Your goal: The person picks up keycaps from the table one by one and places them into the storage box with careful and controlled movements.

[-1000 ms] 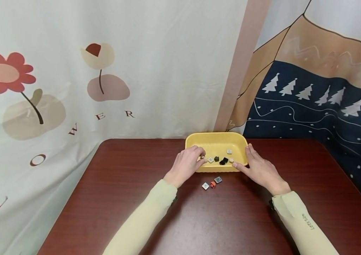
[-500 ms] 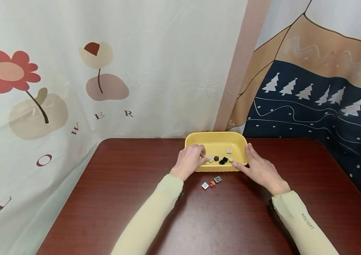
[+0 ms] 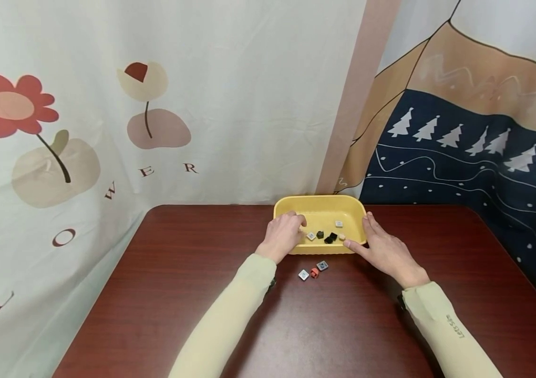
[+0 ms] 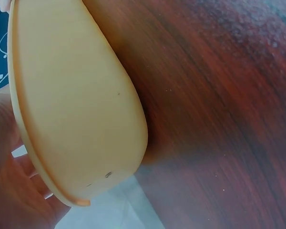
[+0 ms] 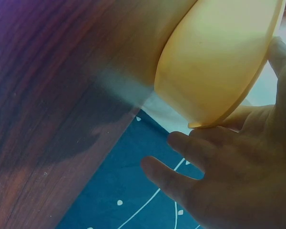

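A yellow plastic bin (image 3: 325, 249) stands at the far edge of the table. My left hand (image 3: 281, 235) reaches over its left end, fingers bent down inside; I cannot tell whether they pinch anything. The left wrist view shows that hand (image 4: 19, 186) behind the bin wall (image 4: 81, 100). My right hand (image 3: 386, 249) rests against the right end, thumb at the front rim and fingers extended. In the bin lie a white square piece (image 3: 339, 224), another white square piece (image 3: 311, 236), a dark piece (image 3: 320, 234), black pieces (image 3: 330, 238) and a beige piece (image 3: 341, 237).
In front of the bin, on the dark red table (image 3: 202, 273), lie a white square piece (image 3: 303, 274), a small red piece (image 3: 314, 272) and a grey square piece (image 3: 322, 265). A printed curtain (image 3: 249, 105) hangs right behind the table's far edge.
My left hand has shifted slightly right and farther in over the bin. The small piece earlier visible at its fingertips is now hidden. The right hand keeps its place.
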